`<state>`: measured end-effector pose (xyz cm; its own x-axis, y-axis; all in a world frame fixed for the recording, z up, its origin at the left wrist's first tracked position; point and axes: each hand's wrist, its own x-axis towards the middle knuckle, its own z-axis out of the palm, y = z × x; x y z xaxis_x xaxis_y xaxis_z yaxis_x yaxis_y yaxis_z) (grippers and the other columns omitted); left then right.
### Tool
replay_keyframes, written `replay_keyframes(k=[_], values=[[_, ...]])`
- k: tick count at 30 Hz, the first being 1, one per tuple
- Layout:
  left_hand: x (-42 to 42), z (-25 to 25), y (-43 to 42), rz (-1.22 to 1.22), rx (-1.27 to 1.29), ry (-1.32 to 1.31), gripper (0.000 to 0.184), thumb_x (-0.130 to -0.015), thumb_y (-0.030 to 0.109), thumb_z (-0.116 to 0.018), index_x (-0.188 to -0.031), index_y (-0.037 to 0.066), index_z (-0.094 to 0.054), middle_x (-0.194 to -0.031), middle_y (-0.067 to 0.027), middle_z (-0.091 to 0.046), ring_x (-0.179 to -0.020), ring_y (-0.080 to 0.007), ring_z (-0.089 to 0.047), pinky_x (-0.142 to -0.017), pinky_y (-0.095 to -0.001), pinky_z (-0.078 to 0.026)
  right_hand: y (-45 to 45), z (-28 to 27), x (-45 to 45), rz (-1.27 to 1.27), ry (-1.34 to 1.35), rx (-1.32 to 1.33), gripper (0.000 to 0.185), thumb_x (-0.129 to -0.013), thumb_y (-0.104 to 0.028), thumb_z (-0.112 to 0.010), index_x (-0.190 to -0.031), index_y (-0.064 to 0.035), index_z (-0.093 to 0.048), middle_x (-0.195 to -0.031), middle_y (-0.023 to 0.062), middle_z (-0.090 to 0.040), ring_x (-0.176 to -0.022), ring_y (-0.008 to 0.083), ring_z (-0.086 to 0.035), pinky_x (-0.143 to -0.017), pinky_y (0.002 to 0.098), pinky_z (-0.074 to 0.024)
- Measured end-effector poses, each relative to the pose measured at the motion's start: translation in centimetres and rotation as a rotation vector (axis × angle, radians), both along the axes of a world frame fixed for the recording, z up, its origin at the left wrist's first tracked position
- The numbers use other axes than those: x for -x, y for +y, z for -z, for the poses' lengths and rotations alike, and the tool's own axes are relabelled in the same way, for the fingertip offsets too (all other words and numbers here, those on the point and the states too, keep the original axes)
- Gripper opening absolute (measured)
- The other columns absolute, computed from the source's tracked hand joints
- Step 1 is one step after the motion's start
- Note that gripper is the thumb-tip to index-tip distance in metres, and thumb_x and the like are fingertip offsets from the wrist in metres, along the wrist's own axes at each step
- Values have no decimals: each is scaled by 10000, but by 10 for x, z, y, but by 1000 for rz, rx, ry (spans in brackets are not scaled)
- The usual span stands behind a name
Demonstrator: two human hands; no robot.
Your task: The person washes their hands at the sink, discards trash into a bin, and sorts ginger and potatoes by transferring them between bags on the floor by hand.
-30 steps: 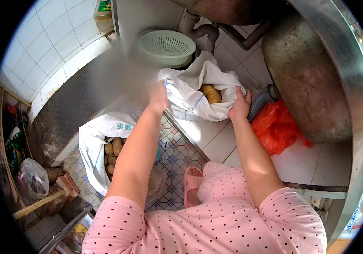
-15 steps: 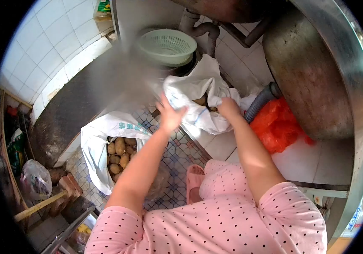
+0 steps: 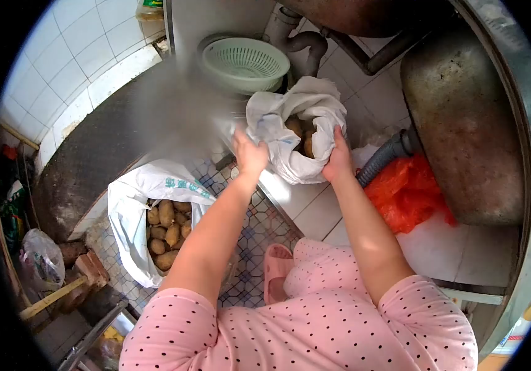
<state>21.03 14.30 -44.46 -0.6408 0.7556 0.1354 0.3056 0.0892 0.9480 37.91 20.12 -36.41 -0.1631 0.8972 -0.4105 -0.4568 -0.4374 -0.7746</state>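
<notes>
A white woven sack (image 3: 264, 117) stands under the sink with its mouth gathered round and several potatoes (image 3: 308, 143) showing inside. My left hand (image 3: 252, 156) is at the sack's left side, its thumb against the cloth and its fingers along the outer edge, closed on it. On the opposite side, my right hand (image 3: 338, 159) grips the sack's wall, thumb up near the rim; its other fingers are mostly hidden. A second white sack (image 3: 130, 216), open at the top, sits on the patterned floor to the left, with several potatoes (image 3: 166, 213) in it.
A pale green plastic colander (image 3: 245, 65) lies behind the sack. A grey drain hose (image 3: 384, 162) and a red plastic bag (image 3: 409, 191) are to the right, beside the metal sink basin (image 3: 463, 130). A wooden-handled tool (image 3: 55, 298) lies at lower left.
The sack's mouth has gone from loose and flopped to rounder and more upright, showing more potatoes. My right hand has shifted to its outer right side; my left hand has closed against its left edge.
</notes>
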Motion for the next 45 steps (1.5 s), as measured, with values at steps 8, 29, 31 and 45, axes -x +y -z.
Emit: replay_keyframes(k=[8,29,31,45], values=[[3,-40,19,605,794,985,787,-814,584,-527,-1465,233,-260,-1369,-112,-477,-1339,-350,-309,-1102,-587,13,-1,23,-15,173,-594,-33,739,-905,-522,-489,-1358,50,-368,-1381,199,-423,-1241,325,-440,-1015,379,-360],[98,-161,-315,581,1117,588,524,-806,364,-648,-1243,115,-501,-965,-173,-629,-893,-340,-629,-739,-432,-509,-163,-12,141,-1389,-885,-1571,345,-816,-161,-614,-1151,-84,-582,-1149,132,-558,-1054,325,-553,-891,400,-460],[110,-160,-344,378,1177,510,538,-825,366,-629,-1278,119,-476,-986,-182,-628,-883,-359,-627,-752,-447,-507,-186,18,176,-1657,-763,-1496,265,-844,-207,-565,-1058,-63,-623,-1117,121,-592,-1039,318,-577,-866,397,-477],[171,-133,-367,321,1030,337,581,-843,389,-610,-1343,147,-439,-1107,-181,-606,-991,-369,-593,-824,-446,-491,-225,134,201,-1800,-1669,-1149,393,-825,-200,-581,-1179,-30,-569,-1133,171,-590,-1035,304,-596,-842,381,-499]])
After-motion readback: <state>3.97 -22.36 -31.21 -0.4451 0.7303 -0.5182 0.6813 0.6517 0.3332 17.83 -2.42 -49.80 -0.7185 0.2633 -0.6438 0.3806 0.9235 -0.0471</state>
